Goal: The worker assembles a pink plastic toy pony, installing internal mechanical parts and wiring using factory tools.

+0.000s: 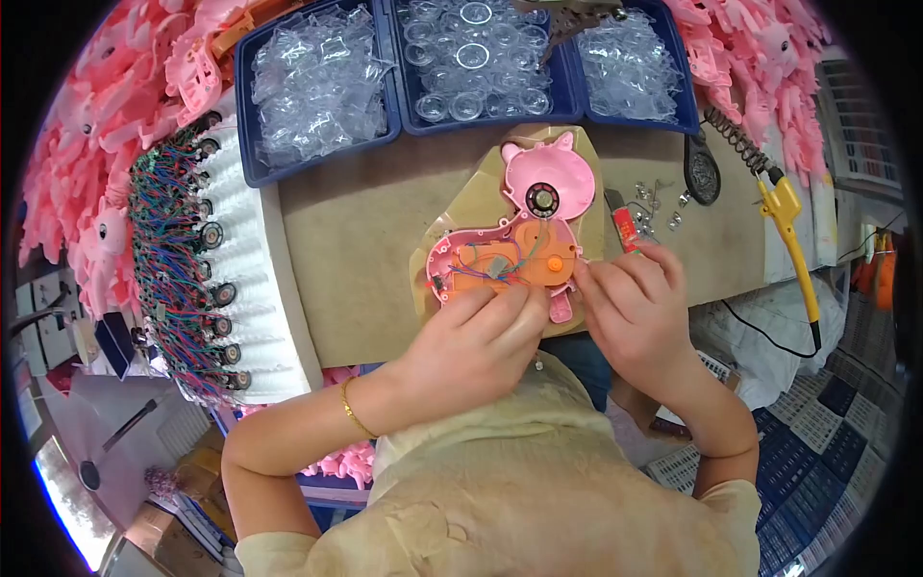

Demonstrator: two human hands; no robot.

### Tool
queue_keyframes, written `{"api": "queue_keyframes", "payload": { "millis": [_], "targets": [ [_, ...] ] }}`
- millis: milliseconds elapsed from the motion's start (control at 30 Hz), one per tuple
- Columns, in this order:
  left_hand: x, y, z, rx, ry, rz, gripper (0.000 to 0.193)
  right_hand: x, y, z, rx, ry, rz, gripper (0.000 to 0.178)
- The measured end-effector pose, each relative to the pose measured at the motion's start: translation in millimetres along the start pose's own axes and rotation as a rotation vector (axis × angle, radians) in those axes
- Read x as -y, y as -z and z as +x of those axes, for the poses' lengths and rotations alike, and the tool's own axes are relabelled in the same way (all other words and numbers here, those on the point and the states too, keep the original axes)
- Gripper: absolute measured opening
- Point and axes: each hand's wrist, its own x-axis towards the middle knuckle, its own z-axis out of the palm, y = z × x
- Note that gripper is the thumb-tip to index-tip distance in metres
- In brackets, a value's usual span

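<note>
A pink animal-shaped toy shell [551, 172] lies open side up on a tan sheet, in front of me. Inside its head sits a round black speaker [541, 200]. The body holds an orange gear box [530, 240], crossed by thin coloured wires [498, 267]. My left hand [484, 332] is closed, its fingertips pinched at the lower edge of the gear box beside the wires; what is between them is hidden. My right hand [635, 306] pinches at the shell's right edge with its thumb and fingers closed together.
Blue bins [392, 77] of clear plastic parts stand at the back. Speakers with wire bundles [178, 269] line a white foam block at left. A red utility knife [623, 221], small metal pieces [658, 206] and a yellow-handled soldering iron [790, 221] lie right. Pink shells [101, 125] pile up on both sides.
</note>
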Motion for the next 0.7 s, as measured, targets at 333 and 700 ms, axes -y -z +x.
{"api": "queue_keyframes", "payload": {
  "millis": [333, 700],
  "targets": [
    [2, -1, 2, 0.000, -0.022, -0.005, 0.041, -18, -11, -4, -0.056, -0.179, 0.416, 0.026],
    [-1, -4, -2, -0.022, -0.029, 0.073, 0.042, -35, 3, 35, -0.059, -0.157, 0.409, 0.013]
  ]
}}
